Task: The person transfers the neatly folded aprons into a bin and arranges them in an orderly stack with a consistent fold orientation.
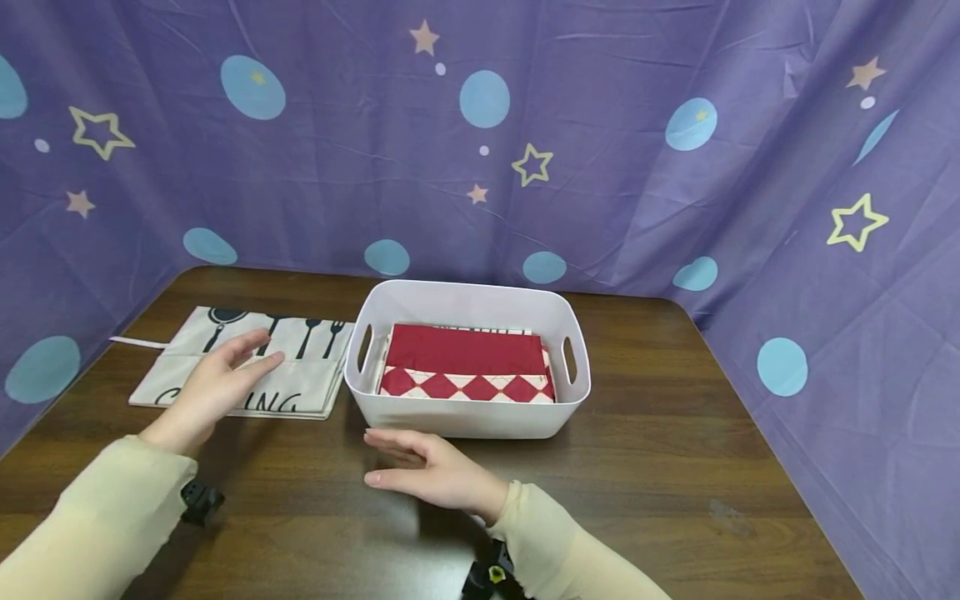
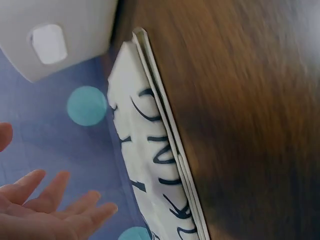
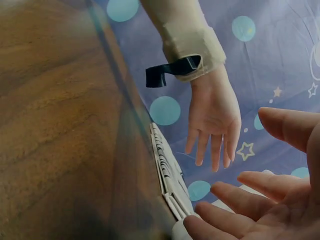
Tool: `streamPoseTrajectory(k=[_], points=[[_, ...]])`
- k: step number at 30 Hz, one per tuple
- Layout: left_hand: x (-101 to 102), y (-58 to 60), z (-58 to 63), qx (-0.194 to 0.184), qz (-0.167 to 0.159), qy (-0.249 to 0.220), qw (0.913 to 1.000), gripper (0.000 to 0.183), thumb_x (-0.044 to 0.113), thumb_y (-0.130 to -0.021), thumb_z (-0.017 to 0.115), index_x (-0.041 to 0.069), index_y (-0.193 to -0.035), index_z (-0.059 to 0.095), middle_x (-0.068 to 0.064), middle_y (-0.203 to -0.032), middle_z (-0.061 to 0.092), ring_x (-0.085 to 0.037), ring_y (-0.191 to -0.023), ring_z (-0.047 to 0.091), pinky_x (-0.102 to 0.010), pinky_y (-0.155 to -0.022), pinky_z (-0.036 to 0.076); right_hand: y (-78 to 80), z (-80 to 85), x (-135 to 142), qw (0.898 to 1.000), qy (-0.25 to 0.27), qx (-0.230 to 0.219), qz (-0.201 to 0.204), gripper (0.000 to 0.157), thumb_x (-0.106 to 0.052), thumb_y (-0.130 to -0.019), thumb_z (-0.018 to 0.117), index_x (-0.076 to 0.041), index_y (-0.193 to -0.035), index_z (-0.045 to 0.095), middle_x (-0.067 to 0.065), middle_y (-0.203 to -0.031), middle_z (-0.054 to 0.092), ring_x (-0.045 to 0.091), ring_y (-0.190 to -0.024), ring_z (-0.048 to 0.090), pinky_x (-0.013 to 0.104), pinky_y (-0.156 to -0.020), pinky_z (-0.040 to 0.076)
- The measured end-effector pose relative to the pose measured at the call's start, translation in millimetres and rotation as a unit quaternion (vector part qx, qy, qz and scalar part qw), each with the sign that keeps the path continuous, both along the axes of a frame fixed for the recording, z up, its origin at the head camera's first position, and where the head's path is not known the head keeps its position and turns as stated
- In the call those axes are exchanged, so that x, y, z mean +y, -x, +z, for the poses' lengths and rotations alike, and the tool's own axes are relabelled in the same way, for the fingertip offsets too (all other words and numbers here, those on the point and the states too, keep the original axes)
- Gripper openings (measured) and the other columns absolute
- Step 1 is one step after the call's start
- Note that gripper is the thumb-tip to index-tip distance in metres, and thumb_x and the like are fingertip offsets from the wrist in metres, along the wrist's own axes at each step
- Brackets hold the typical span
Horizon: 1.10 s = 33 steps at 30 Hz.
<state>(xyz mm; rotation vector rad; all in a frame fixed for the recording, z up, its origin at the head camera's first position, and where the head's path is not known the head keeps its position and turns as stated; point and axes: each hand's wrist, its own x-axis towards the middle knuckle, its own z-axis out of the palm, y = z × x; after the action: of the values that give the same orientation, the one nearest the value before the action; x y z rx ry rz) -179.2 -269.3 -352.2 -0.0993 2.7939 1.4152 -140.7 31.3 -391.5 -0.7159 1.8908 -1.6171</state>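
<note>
My left hand [image 1: 217, 383] hovers over a folded white cloth [image 1: 315, 379], fingers loosely extended and holding nothing. Black utensil prints and lettering mark this cloth, and a thin white strap [image 1: 139, 342] sticks out on its left. In the left wrist view its layered folded edge [image 2: 172, 135] faces the camera. To its right stands a white plastic bin [image 1: 459, 422] with handle holes. Inside lies a folded red cloth [image 1: 465, 348] with a red-and-white diamond band; a bit of printed white cloth shows behind it. Just in front of the bin is my right hand [image 1: 438, 471], fingers straight and nothing in them.
Everything stands on a brown wooden table [image 1: 660, 467]. A purple curtain [image 1: 600, 183] with stars and blue dots hangs behind and along both sides. Black wrist straps [image 1: 201, 502] show at the sleeves.
</note>
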Motion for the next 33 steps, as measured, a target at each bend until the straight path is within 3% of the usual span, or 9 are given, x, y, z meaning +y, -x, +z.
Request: streamPoseTrajectory(k=[7,12,16,20,24,33], points=[[-7.7,12.8,-4.3,-0.027,-0.018,0.053,0.9981,0.082,0.045,-0.102,0.048,-0.005,-0.156,0.01,-0.036,-0.159,0.008,-0.057,-0.145,0.008,-0.072,-0.112,0.017,3.3,-7.0,-2.9,1.0,-0.021,0.016,0.008,0.055,-0.01,-0.094,0.067,-0.002,-0.145,0.048,0.011,-0.149,0.05,0.016,-0.139,0.046,0.022,-0.115,0.035],[-9.6,20.1,-7.7,-0.036,-0.036,0.09,0.9946,0.086,0.044,-0.101,0.051,-0.008,-0.154,0.009,-0.038,-0.157,0.008,-0.059,-0.143,0.01,-0.071,-0.112,0.019,4.9,-11.3,-4.5,0.998,-0.048,0.035,0.017,0.057,-0.02,-0.094,0.068,-0.007,-0.146,0.048,0.007,-0.15,0.05,0.008,-0.138,0.045,0.021,-0.114,0.035],[-10.6,27.6,-9.6,-0.033,-0.051,0.149,0.9869,0.089,0.043,-0.099,0.055,-0.013,-0.152,0.011,-0.044,-0.153,0.01,-0.062,-0.14,0.01,-0.072,-0.113,0.013,4.8,-12.3,-6.6,0.996,-0.076,0.044,0.01,0.06,-0.029,-0.093,0.069,-0.013,-0.147,0.048,-0.002,-0.15,0.05,0.004,-0.138,0.043,0.022,-0.114,0.034],[-11.7,32.6,-11.1,-0.043,-0.061,0.194,0.9781,0.094,0.046,-0.096,0.059,-0.013,-0.152,0.012,-0.046,-0.152,0.006,-0.07,-0.136,0.001,-0.081,-0.107,0.007,3.3,-12.2,-9.1,0.993,-0.1,0.055,0.005,0.062,-0.034,-0.092,0.07,-0.018,-0.148,0.048,-0.009,-0.151,0.047,0.004,-0.14,0.04,0.022,-0.115,0.033],[-11.6,34.6,-13.0,-0.069,-0.061,0.213,0.9727,0.1,0.054,-0.092,0.06,-0.008,-0.154,0.01,-0.044,-0.153,-0.001,-0.075,-0.132,-0.01,-0.09,-0.095,0.003,2.0,-11.3,-10.7,0.991,-0.114,0.066,0.016,0.063,-0.034,-0.093,0.069,-0.019,-0.149,0.046,-0.008,-0.152,0.046,0.004,-0.14,0.039,0.024,-0.116,0.032],[-11.9,33.4,-18.9,-0.128,-0.066,0.229,0.9627,0.118,0.069,-0.082,0.063,0.003,-0.157,-0.001,-0.04,-0.153,-0.019,-0.073,-0.126,-0.029,-0.092,-0.086,-0.008,1.5,-11.6,-11.8,0.991,-0.117,0.062,0.027,0.064,-0.034,-0.093,0.069,-0.021,-0.15,0.044,-0.008,-0.152,0.046,0.003,-0.139,0.04,0.024,-0.115,0.033]])
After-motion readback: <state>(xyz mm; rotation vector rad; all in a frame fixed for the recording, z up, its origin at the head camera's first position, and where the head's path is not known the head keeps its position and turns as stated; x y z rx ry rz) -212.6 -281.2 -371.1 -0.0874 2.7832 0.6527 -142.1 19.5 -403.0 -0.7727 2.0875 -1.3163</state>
